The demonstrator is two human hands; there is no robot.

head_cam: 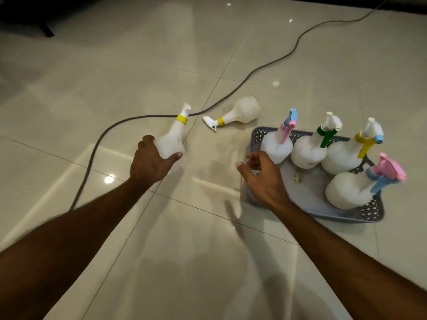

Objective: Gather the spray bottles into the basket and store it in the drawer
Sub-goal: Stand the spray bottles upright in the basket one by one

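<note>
My left hand [151, 161] grips the base of a white spray bottle with a yellow collar [173, 137], held tilted over the floor. A second white bottle with a yellow collar [240, 110] lies on its side on the tiles, behind the basket. The grey perforated basket [307, 199] sits on the floor at the right and holds several upright white spray bottles with coloured triggers, one of them [277, 144] nearest my right hand. My right hand [261, 174] hovers at the basket's left rim with fingers loosely curled, holding nothing.
A grey cable [233, 91] snakes across the glossy tiled floor from the top right, passing behind the held bottle and down to the left. Dark furniture [25, 12] stands at the top left. No drawer is in view.
</note>
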